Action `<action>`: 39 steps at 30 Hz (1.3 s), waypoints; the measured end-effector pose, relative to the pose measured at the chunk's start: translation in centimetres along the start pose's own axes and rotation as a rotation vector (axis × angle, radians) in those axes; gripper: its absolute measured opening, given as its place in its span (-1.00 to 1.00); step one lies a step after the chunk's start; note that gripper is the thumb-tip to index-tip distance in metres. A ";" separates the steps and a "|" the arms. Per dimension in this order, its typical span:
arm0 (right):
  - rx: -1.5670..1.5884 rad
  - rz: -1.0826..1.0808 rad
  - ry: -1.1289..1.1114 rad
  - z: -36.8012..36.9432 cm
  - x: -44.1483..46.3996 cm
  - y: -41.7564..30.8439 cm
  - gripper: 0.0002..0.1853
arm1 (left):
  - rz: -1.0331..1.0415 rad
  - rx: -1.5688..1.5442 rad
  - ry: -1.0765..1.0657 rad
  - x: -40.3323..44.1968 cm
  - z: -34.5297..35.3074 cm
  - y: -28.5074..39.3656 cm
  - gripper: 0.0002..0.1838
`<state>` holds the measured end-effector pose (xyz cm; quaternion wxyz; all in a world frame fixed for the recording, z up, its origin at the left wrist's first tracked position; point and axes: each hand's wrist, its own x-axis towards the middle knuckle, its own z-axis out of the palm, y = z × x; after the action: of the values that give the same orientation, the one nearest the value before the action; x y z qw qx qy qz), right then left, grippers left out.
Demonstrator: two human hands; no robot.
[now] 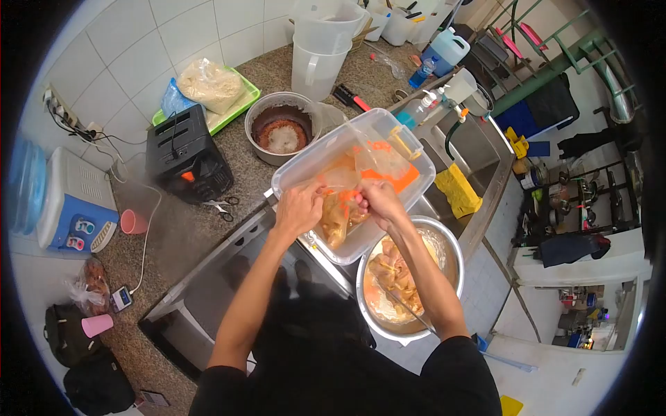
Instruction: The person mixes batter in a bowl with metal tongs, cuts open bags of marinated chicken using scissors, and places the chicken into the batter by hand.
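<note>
A clear plastic tub (288, 182) sits at the centre, with a clear plastic bag (378, 163) smeared with orange liquid inside it. My left hand (300, 208) pinches the bag's edge at the tub's left side. Just to its right, my right hand (380, 202) pinches the same edge. Pale meat pieces (336, 220) lie below my hands in the bag. Under my right forearm stands a metal bowl (454, 267) holding more meat pieces (392, 270) in whitish-orange liquid, with a metal utensil leaning in it.
A metal pot (258, 142) with brown and white powder stands behind the tub, left of centre. Further left are a black appliance (186, 152) and a green tray (244, 104). A sink (479, 142) with a yellow cloth (458, 191) is at right.
</note>
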<state>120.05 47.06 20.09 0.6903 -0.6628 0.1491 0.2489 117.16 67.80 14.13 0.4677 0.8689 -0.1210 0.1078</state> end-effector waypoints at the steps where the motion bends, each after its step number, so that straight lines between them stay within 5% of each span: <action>1: 0.053 -0.045 0.027 0.2 -1.1 -1.2 -0.81 | 0.029 -0.042 -0.017 -0.1 -0.2 -0.1 -0.76; 5: 0.305 -0.180 0.092 0.1 -4.9 -4.9 -0.87 | 0.253 -0.116 0.083 -1.1 -1.2 5.5 -0.56; 6: 0.366 -0.212 0.095 -0.2 -5.4 -5.2 -0.90 | 0.194 -0.073 0.056 -1.6 -1.2 7.3 -0.40; 9: 0.509 -0.286 0.084 -0.2 -6.8 -6.6 -0.92 | -0.055 -0.102 0.123 -1.6 1.9 6.8 -0.41; 15: 0.627 -0.307 0.070 -4.7 -5.9 -7.7 -0.90 | -0.277 -0.387 -0.011 0.2 -0.4 3.6 -0.68; 19: 0.770 -0.231 -0.147 -9.5 -4.3 -6.3 -0.87 | -0.047 -0.188 0.058 2.6 -1.5 4.0 -0.80; 22: 0.718 -0.152 -0.300 -13.1 -2.3 -3.6 -0.83 | 0.002 -0.332 0.017 4.6 -1.7 6.4 -0.80; 26: 0.096 -0.146 0.161 -12.8 -2.6 -1.6 -0.77 | 0.169 -0.324 0.045 7.1 -0.9 9.2 -0.82; 29: -0.365 -0.804 0.478 -9.8 -2.9 -1.7 -0.73 | 0.277 -0.243 -0.016 9.1 -0.8 11.2 -0.83; 30: -0.452 -0.836 0.500 -8.2 -4.1 -2.8 -0.51 | 0.359 -0.212 -0.061 9.8 -0.8 11.7 -0.83; 33: -0.848 -1.219 0.359 -5.6 -3.9 -4.9 -0.55 | 0.408 -0.105 -0.209 10.4 0.1 12.5 -0.80; 36: -0.722 -0.727 -0.055 -6.1 -1.3 -4.1 -0.69 | 0.396 -0.055 -0.280 10.3 0.1 11.2 -0.76; 39: -0.760 -0.646 -0.056 -6.0 -0.7 -2.7 -0.80 | 0.458 -0.054 -0.027 9.3 -0.5 8.8 -0.73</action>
<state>121.68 41.00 22.23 0.4457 -0.8728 -0.1837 0.0767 123.23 62.52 24.18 0.4525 0.8072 -0.3243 0.1962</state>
